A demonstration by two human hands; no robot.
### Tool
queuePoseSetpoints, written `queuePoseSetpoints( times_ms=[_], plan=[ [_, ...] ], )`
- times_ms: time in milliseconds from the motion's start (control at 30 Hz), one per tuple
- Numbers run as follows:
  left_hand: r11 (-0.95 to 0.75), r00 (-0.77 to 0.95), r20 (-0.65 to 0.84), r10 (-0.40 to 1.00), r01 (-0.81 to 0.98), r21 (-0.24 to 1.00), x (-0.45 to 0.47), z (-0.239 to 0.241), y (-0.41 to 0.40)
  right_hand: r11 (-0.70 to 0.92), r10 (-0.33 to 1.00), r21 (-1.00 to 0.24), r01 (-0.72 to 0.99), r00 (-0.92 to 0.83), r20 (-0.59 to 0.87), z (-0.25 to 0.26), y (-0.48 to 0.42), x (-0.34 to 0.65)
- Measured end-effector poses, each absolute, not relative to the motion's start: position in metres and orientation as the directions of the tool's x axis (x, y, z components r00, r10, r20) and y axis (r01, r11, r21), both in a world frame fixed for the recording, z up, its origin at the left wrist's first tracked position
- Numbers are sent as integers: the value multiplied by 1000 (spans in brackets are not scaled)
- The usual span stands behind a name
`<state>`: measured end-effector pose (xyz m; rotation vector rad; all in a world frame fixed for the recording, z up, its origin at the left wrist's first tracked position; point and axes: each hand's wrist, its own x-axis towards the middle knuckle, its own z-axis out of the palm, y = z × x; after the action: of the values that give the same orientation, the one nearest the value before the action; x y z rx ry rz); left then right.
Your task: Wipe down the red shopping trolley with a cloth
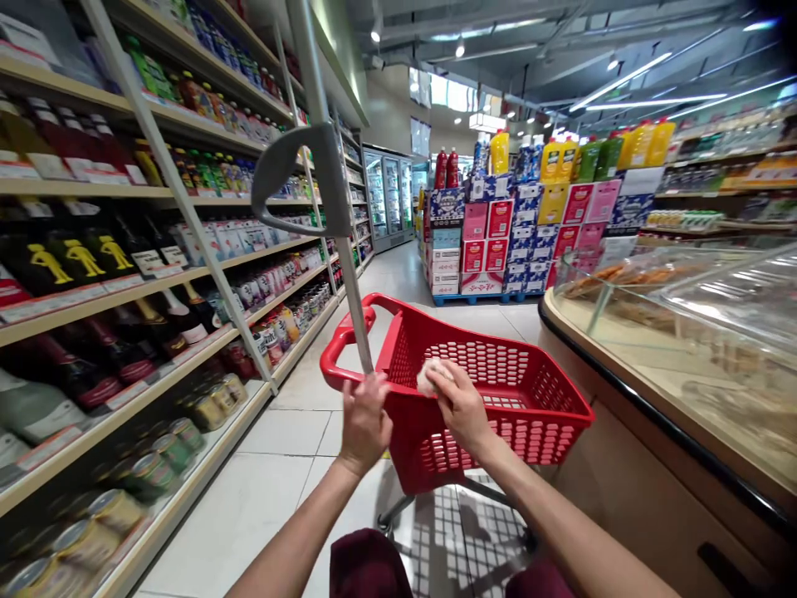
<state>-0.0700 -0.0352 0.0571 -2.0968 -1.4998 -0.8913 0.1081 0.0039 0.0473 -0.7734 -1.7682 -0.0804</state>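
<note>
A red plastic shopping cart [448,453] with perforated sides stands in front of me, its handle loop at the left. My right hand [464,409] is closed round a crumpled white cloth [431,375] at the basket's near rim. My left hand [366,423] is at the near rim corner by the handle, fingers curled over it and slightly blurred. Just above those fingers, a grey metal pole [354,303] rises from the cart's handle end. It carries a grey plastic loop [336,178] higher up. The basket's visible inside holds nothing.
Shelves of bottles and cans [215,266] line the left side. A glass-topped display counter [660,415] stands close on the right. Stacked drink cartons [491,249] stand ahead, with glass-door coolers [387,195] farther back. Pale floor tiles [274,473] run beneath.
</note>
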Motion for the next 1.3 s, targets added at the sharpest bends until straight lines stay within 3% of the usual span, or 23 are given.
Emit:
queuePoseSetpoints(
  times_ms=[100, 200, 267, 367, 433, 500, 633, 900, 967, 1133, 1300],
  plan=[
    [-105, -46, 710, 703, 980, 167, -105, 77, -26, 877, 191, -138, 461, -71, 979, 153, 10, 71],
    [-151, 23, 601, 799, 975, 163, -124, 87, -16, 843, 57, 20, 537, -127, 990, 217, 29, 36],
    [-196, 58, 588, 807, 965, 174, -128, 87, -15, 791, 9, 137, 596, -236, 972, 210, 39, 22],
    [-240, 78, 584, 808, 949, 206, -127, 85, -18, 731, 7, 306, 610, -455, 891, 147, 40, 22],
    [-253, 86, 571, 816, 942, 220, -126, 85, -20, 748, 46, 344, 568, -561, 827, 108, 34, 31],
    [-256, 90, 559, 824, 940, 225, -125, 85, -21, 787, 81, 292, 544, -560, 825, 89, 28, 39],
    [-256, 94, 547, 832, 940, 227, -122, 86, -20, 768, 186, 87, 635, -351, 918, 80, 22, 40],
    [-242, 89, 521, 849, 941, 235, -114, 87, -25, 694, 442, 93, 714, -524, 728, -65, -30, 56],
    [-241, 88, 521, 849, 942, 233, -111, 86, -27, 731, 419, 31, 682, -485, 768, -62, -35, 58],
    [-222, 79, 527, 846, 951, 214, -103, 86, -30, 736, 362, -128, 664, -226, 904, 0, -13, 55],
    [-235, 129, 524, 842, 962, 140, -96, 89, -41, 757, 426, -136, 639, -325, 845, -8, -19, 71]
  ],
)
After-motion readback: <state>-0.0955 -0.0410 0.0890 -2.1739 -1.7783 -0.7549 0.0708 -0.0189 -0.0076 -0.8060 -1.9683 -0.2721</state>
